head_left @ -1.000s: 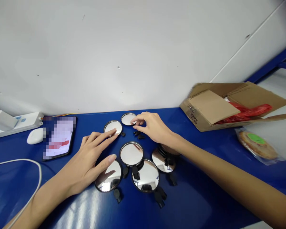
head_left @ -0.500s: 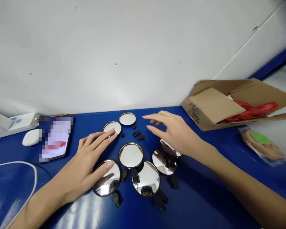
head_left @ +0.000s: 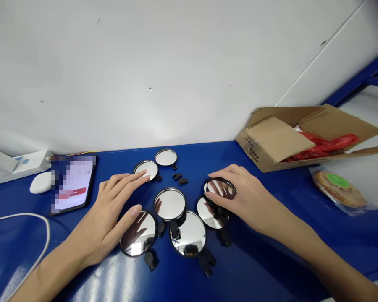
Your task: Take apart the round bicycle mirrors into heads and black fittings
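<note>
Several small round mirrors with black rims lie on the blue table. My left hand (head_left: 111,212) is spread flat, its fingertips over a mirror (head_left: 151,167) at the back left and its thumb at the edge of a front-left mirror (head_left: 140,239). On the right, my right hand (head_left: 242,195) has thumb and fingers around the rim of a round mirror (head_left: 222,184), which overlaps another mirror (head_left: 209,214) below it. Between the hands, one mirror (head_left: 170,204) partly rests over another (head_left: 190,239). Small black clip-like pieces (head_left: 180,179) lie behind them.
At the left are a phone (head_left: 77,182), a white rounded case (head_left: 40,182), a power strip (head_left: 34,161) and a white cable (head_left: 45,235). An open cardboard box (head_left: 271,138) with red plastic stands back right, beside a wrapped round pastry (head_left: 340,191). A white wall rises behind.
My right hand has come down and closed its fingers around the upper right mirror. My left hand stays nearly where it was, with the thumb slightly drawn back. The view has shifted a little.
</note>
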The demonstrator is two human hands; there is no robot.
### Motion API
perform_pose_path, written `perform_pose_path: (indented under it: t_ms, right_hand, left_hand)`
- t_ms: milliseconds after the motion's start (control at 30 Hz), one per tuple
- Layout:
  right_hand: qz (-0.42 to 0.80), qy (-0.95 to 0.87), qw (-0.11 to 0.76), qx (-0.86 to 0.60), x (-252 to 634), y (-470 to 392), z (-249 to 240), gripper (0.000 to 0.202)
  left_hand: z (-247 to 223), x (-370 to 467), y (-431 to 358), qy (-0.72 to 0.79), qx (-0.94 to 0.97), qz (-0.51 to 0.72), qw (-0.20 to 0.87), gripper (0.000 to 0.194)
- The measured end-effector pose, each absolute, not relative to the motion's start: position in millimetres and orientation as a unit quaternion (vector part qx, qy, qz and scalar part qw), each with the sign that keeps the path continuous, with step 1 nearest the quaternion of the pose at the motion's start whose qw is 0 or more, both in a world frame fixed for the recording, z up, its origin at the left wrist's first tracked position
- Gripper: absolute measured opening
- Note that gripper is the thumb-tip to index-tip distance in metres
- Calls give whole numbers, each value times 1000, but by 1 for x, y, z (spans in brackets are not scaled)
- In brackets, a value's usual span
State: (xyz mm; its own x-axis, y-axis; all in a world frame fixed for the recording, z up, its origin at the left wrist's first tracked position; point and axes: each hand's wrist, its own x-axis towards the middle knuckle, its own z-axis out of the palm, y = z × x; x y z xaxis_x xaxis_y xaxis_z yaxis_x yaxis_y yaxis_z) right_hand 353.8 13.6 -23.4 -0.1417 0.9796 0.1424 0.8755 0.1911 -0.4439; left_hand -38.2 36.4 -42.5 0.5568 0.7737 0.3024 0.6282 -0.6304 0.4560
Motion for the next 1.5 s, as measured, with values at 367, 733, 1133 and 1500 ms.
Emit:
perform_pose_path:
  t_ms: [367, 733, 1133, 1500]
  right_hand:
    - [6, -891, 333, -308, 266, 10, 17, 44]
    - [-113, -820, 474, -300, 243, 24, -28, 35]
    - [-157, -864, 369, -304, 250, 22, -28, 28]
    - [-109, -888, 372, -247, 243, 6, -32, 21]
  left_hand:
    - [-28, -31, 17, 377, 696, 360, 494, 42]
    - [-24, -13, 8, 441, 540, 406, 591, 22]
    - [-15, -15, 2, 493, 509, 366, 603, 41]
    - [-15, -16, 3, 524, 500, 364, 586, 48]
